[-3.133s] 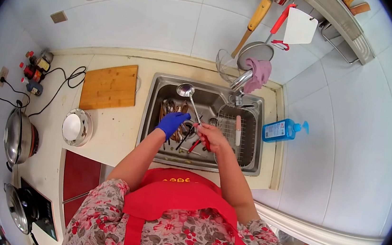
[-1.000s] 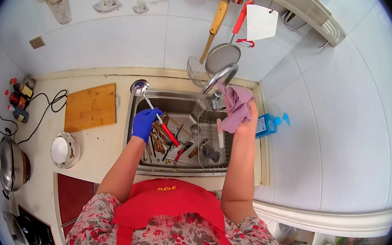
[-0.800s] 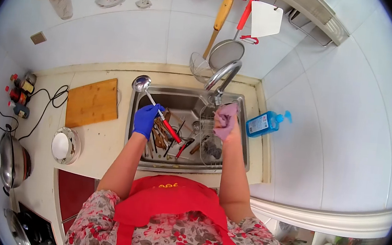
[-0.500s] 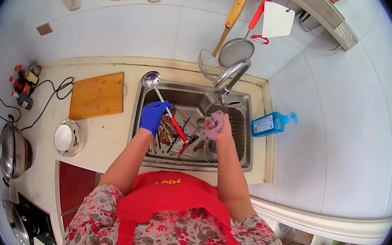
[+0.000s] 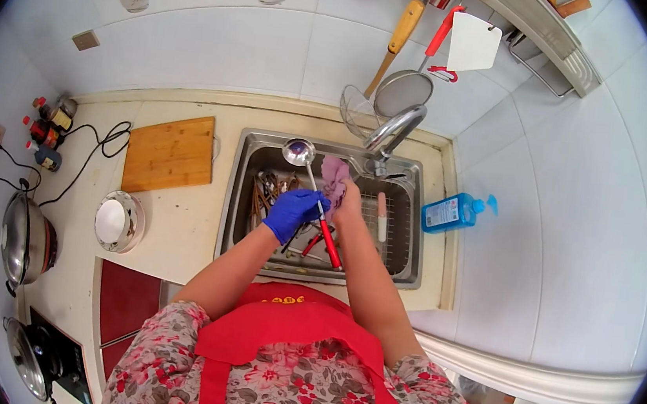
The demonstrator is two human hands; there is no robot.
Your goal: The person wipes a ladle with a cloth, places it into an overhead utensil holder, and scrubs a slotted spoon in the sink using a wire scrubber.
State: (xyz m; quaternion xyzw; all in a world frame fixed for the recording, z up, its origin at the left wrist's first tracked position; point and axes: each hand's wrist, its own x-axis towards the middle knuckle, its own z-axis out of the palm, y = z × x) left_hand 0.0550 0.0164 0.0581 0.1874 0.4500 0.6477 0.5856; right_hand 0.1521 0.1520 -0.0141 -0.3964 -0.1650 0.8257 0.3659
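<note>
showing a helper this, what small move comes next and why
Probably lift the purple cloth to the bowl of the ladle and wipe it: the gloved left hand grips the ladle, and the right hand holds the cloth close beside it.

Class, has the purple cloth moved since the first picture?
Yes: leftward and down. The cloth hung on the tap; now the right hand holds it over the sink.

Single wide, round-edged view from a head-worn camera, facing forward and steeply down over the apron (image 5: 292, 317), near enough that left hand (image 5: 289, 213), right hand (image 5: 350, 203) and sink (image 5: 233, 192) sit mid-frame, counter (image 5: 171, 225) and wall (image 5: 221, 49) around.
</note>
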